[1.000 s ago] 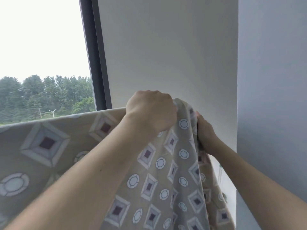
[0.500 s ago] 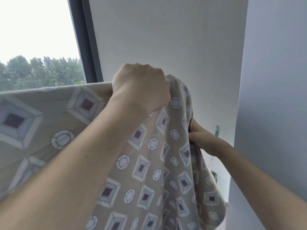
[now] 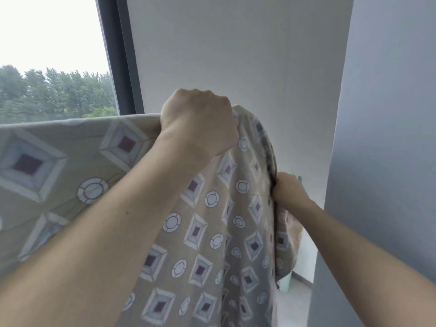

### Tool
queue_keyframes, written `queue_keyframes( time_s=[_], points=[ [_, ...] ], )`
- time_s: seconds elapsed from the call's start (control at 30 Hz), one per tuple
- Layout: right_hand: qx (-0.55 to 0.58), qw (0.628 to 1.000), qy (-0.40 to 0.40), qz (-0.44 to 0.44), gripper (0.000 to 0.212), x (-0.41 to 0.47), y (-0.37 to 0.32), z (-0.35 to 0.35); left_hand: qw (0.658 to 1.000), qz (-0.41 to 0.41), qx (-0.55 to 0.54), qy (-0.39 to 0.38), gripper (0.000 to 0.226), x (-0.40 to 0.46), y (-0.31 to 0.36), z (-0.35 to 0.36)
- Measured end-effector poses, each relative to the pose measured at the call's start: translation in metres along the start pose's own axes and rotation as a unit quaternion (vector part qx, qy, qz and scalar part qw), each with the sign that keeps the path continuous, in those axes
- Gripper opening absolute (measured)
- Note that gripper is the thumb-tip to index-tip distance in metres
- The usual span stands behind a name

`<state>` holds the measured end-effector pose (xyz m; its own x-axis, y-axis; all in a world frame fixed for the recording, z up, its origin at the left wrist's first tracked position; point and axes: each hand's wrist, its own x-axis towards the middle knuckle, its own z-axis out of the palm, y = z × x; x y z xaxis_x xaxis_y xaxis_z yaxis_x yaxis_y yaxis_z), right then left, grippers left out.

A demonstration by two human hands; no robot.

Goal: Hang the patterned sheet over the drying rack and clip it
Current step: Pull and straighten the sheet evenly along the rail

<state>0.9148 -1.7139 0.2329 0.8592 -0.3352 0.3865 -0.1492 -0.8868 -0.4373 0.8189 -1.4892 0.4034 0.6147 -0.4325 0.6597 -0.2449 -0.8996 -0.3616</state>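
Sheet [image 3: 195, 232] hangs before white wall [image 3: 236, 55], window [image 3: 52, 55] left. Left hand [image 3: 199, 121] grip clenches top edge; right hand [image 3: 286, 191] pinches side edge.

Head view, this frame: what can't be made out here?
- Drying rack: hidden under the beige diamond-and-circle patterned sheet.
- Clips: none visible; a small teal thing behind the right hand is too small to identify.
- Left hand: fingertips hidden behind the sheet's top.
- Sheet's lower edge: cut off by the frame.
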Motion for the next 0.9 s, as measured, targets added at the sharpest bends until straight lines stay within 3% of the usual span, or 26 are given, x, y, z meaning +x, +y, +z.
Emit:
queue_keyframes(
  time_s=[0.07, 0.13, 0.27, 0.33, 0.37, 0.47, 0.57, 0.63, 0.7, 0.77, 0.83, 0.9],
  points=[
    [0.1, 0.992, 0.061, 0.041, 0.011, 0.005, 0.008, 0.001, 1.0, 0.003, -0.001, -0.003, 0.024, 0.0, 0.004, -0.001],
    [0.252, 0.962, 0.063, 0.078, 0.018, 0.006, 0.008, -0.002, 1.0, 0.0, -0.004, -0.005, 0.026, 0.0, 0.007, -0.001],
    [0.506, 0.855, 0.11, -0.018, 0.048, -0.014, -0.016, -0.02, 1.0, -0.01, -0.016, -0.008, 0.022, 0.001, 0.006, 0.0],
    [0.585, 0.805, 0.052, -0.08, 0.057, -0.02, -0.025, -0.027, 1.0, -0.012, -0.021, -0.008, 0.022, 0.002, 0.006, -0.001],
    [0.582, 0.806, 0.0, -0.106, 0.059, -0.021, -0.028, -0.03, 1.0, -0.012, -0.024, -0.008, 0.022, 0.002, 0.007, -0.002],
    [0.432, 0.885, -0.113, -0.129, 0.05, -0.012, -0.031, -0.036, 0.999, -0.013, -0.032, -0.01, 0.022, 0.003, 0.011, -0.002],
    [0.259, 0.959, -0.08, -0.084, 0.04, -0.002, -0.031, -0.045, 0.999, -0.01, -0.036, -0.011, 0.023, 0.004, 0.014, -0.004],
    [0.175, 0.982, -0.023, -0.065, 0.03, 0.002, -0.032, -0.054, 0.999, -0.011, -0.037, -0.019, 0.026, 0.004, 0.016, -0.006],
    [0.246, 0.965, 0.055, -0.072, 0.028, 0.001, -0.038, -0.061, 0.998, -0.014, -0.045, -0.032, 0.029, 0.004, 0.016, -0.007],
    [0.379, 0.912, 0.133, -0.089, 0.022, -0.006, -0.059, -0.076, 0.997, -0.024, -0.065, -0.045, 0.026, 0.005, 0.014, -0.007],
    [0.455, 0.868, 0.139, -0.144, 0.021, -0.013, -0.087, -0.093, 0.994, -0.028, -0.083, -0.058, 0.021, 0.004, 0.011, -0.011],
    [0.401, 0.88, 0.141, -0.211, 0.036, -0.018, -0.111, -0.102, 0.993, -0.029, -0.099, -0.065, 0.017, -0.001, 0.008, -0.02]
  ],
)
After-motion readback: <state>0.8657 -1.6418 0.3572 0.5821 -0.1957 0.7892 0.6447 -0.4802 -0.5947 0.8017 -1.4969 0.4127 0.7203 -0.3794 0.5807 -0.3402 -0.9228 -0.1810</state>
